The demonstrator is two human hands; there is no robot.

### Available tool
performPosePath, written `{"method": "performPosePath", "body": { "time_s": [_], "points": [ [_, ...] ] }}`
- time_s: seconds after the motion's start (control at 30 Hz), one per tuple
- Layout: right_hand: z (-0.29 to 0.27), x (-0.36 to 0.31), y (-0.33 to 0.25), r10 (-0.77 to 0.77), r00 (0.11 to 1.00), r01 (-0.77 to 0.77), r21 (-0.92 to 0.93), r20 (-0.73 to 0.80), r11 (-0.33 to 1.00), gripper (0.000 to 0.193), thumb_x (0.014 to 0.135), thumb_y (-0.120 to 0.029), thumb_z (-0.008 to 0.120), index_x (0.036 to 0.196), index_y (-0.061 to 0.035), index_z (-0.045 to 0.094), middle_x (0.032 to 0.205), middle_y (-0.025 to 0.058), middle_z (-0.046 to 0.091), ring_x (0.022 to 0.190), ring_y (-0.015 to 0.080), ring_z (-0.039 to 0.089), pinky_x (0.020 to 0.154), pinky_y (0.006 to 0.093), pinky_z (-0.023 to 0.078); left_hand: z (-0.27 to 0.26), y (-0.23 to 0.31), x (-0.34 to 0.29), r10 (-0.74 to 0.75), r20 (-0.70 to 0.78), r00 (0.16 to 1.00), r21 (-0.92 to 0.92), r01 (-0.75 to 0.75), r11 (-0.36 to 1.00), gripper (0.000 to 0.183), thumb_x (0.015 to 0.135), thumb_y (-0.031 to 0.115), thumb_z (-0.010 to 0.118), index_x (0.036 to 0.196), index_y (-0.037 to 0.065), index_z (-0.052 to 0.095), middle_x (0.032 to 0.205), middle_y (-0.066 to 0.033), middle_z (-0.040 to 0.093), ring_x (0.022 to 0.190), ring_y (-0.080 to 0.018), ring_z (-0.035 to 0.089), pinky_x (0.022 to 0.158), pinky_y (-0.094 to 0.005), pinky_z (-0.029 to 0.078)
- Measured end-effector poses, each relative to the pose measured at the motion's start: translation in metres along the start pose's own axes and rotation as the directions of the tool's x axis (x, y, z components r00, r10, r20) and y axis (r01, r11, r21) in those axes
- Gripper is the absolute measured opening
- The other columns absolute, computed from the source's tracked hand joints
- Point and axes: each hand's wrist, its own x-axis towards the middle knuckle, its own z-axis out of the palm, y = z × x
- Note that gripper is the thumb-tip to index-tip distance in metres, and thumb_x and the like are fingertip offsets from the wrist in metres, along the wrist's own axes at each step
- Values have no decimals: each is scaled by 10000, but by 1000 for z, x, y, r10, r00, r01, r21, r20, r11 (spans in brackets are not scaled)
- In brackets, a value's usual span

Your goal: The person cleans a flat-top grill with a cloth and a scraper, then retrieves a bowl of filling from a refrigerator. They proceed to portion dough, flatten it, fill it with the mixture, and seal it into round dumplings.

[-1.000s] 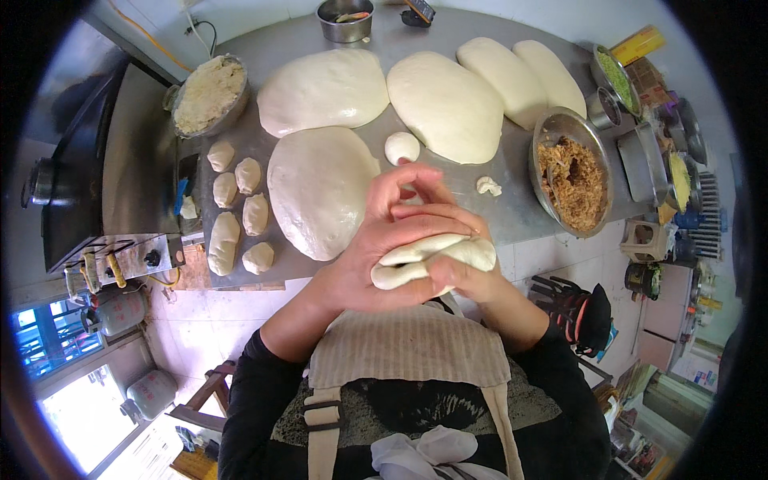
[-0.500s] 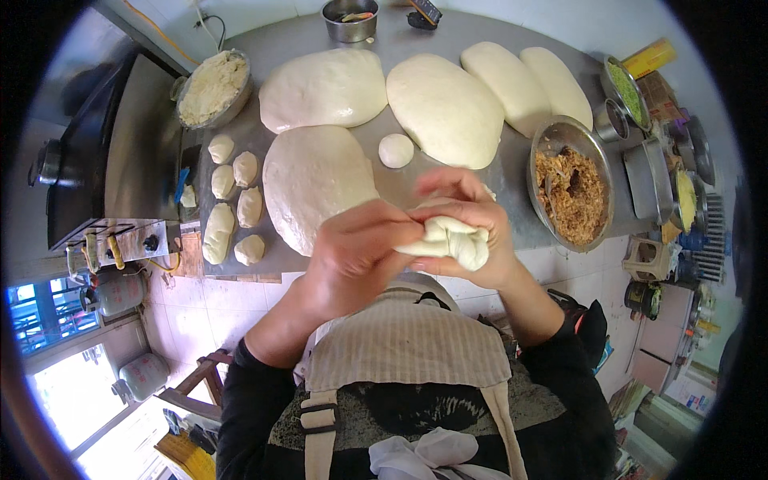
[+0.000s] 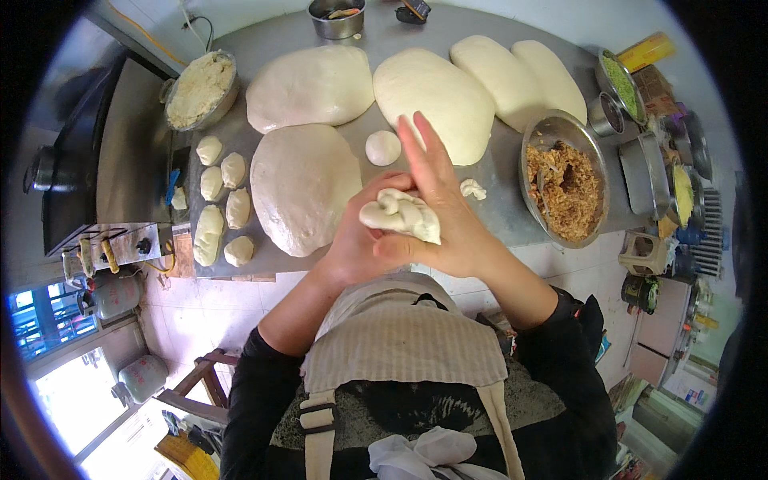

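Observation:
A twisted, folded piece of white dough lies between my two hands, above the near edge of the table. My left hand is curled around its left side, the fingers partly hidden behind it. Against its right side rests my right hand, fingers stretched out and pointing away from me, the thumb lying along the dough's lower edge. Just beyond the hands sits a round dough ball. A small dough scrap lies on the table to the right of my right hand.
Large dough slabs cover much of the metal table. Several small dough pieces lie at left, near a bowl of pale crumbly mix. A steel bowl of brown filling stands at right, with metal trays beyond.
My right hand's fingers have straightened and point away from me. The dough has moved left and turned, and now lies across both hands. My left fingers no longer pinch its left end.

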Motion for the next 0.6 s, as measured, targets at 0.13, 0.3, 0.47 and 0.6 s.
{"method": "performPosePath", "body": {
  "time_s": [0.13,0.3,0.47,0.6],
  "points": [
    [26,-6,4,-147,958,244,433,-247,868,1028,719,-428,822,1489,11,301,1539,260,213,1446,428,172,1141,547,167,4,-10,-1,92,-146,985,-148,-113,982,505,773,127,771,1239,48,594,1226,-66,495,1130,-181,514,968,-326,423],
    [35,-5,7,-218,932,345,533,-288,772,613,869,-371,682,1336,-7,525,1474,228,357,1400,402,300,1134,516,229,9,4,2,21,-260,965,-306,-103,947,336,781,115,784,1088,73,656,1190,-41,506,1171,-207,463,1011,-356,373],
    [1,22,-2,-46,844,351,485,-534,801,359,961,-318,499,1055,-39,704,1159,166,653,1252,340,513,1099,503,310,15,2,2,398,-199,896,564,-227,794,201,722,102,792,849,80,637,933,-38,659,1096,-292,564,926,-387,445],
    [6,18,-12,-306,897,386,226,-318,895,308,727,-277,656,956,-87,736,1095,98,688,1122,312,622,1113,503,230,32,-8,-3,462,2,887,629,-360,689,208,723,108,789,861,78,636,950,-40,658,1099,-298,564,930,-392,442]
  ]
}}
